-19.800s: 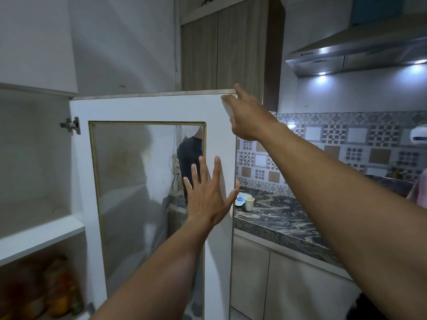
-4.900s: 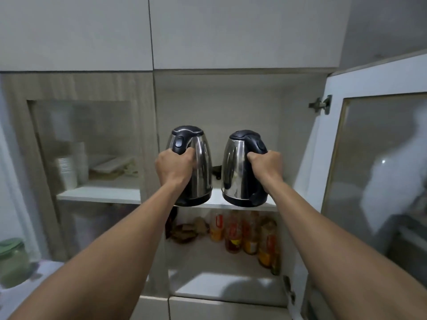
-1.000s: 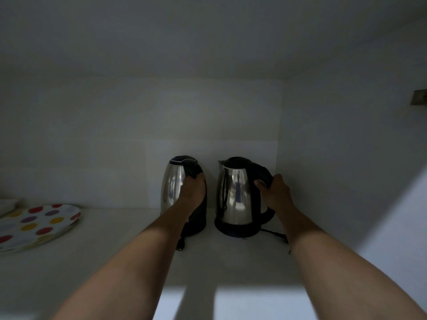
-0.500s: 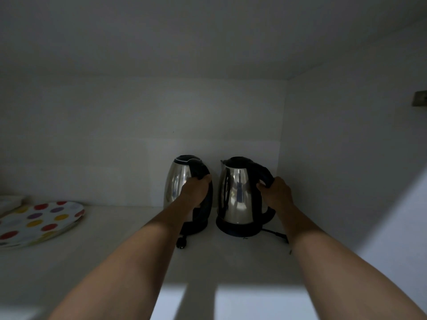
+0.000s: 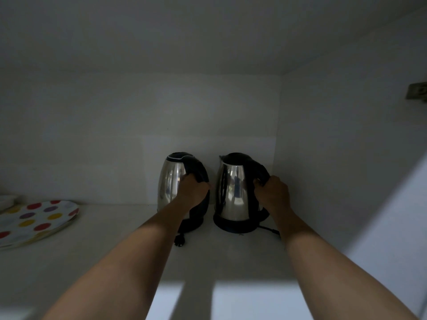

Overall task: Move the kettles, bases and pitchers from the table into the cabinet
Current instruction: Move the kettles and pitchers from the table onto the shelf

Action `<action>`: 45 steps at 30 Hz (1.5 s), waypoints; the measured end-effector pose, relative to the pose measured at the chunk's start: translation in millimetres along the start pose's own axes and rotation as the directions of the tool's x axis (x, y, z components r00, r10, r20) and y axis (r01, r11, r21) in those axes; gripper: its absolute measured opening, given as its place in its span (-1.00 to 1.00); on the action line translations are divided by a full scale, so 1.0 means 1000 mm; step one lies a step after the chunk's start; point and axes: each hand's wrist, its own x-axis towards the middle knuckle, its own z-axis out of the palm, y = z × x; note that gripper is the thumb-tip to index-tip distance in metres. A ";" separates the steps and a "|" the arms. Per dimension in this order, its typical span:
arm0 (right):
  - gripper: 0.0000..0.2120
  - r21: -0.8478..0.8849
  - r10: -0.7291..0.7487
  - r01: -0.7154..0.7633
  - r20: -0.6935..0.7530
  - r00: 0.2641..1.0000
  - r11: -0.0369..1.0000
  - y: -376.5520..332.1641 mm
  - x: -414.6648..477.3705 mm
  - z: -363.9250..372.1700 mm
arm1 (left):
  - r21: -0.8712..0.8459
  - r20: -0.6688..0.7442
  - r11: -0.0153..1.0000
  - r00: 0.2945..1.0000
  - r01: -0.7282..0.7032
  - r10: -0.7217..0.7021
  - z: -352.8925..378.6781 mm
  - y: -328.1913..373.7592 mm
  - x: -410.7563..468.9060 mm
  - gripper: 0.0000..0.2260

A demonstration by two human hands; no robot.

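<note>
Two steel kettles with black lids and handles stand side by side at the back right of a dim white cabinet shelf (image 5: 115, 245). My left hand (image 5: 193, 192) is closed around the handle of the left kettle (image 5: 172, 181). My right hand (image 5: 272, 195) grips the handle of the right kettle (image 5: 232, 188), which sits on its black base (image 5: 233, 225). A black cord and plug (image 5: 179, 241) lie on the shelf in front of the left kettle. Another cord (image 5: 269, 229) trails right from the right kettle's base.
A white plate with coloured dots (image 5: 34, 220) lies at the left of the shelf, with the rim of another dish behind it. The cabinet's right wall (image 5: 335, 146) is close beside the right kettle. A metal hinge (image 5: 417, 90) shows at upper right.
The left kettle has been turned a little, its handle now more to the right, and my left hand has shifted with it. The right kettle and my right hand stay in place.
</note>
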 end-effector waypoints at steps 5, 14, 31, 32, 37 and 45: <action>-0.40 -0.013 -0.029 0.029 0.047 0.999 0.999 -0.005 -0.002 -0.004 | -0.003 -0.003 1.000 1.000 0.008 -0.008 -0.001 0.003 0.000 -0.53; -0.34 0.019 -0.011 0.009 0.124 0.992 1.000 -0.001 0.007 -0.013 | 0.022 -0.014 0.999 1.000 0.024 -0.023 0.003 0.002 0.004 -0.45; -0.05 -0.141 -0.068 0.087 0.136 0.988 0.986 -0.046 -0.024 -0.044 | 0.142 -0.095 0.985 0.992 0.100 -0.087 -0.011 0.014 -0.019 -0.37; -0.10 -0.165 -0.090 0.109 0.118 0.989 0.980 -0.049 -0.026 -0.045 | 0.150 -0.113 0.983 0.990 0.106 -0.090 -0.017 0.015 -0.022 -0.35; -0.24 -0.240 -0.173 0.195 0.109 0.979 0.951 -0.073 -0.043 -0.050 | 0.330 -0.128 0.944 0.990 -0.020 0.066 -0.051 0.028 -0.045 -0.59; -0.37 -0.293 -0.244 0.307 0.234 0.941 0.905 -0.121 -0.111 -0.067 | 0.585 0.028 0.792 0.981 -0.174 0.194 -0.118 0.036 -0.123 -0.49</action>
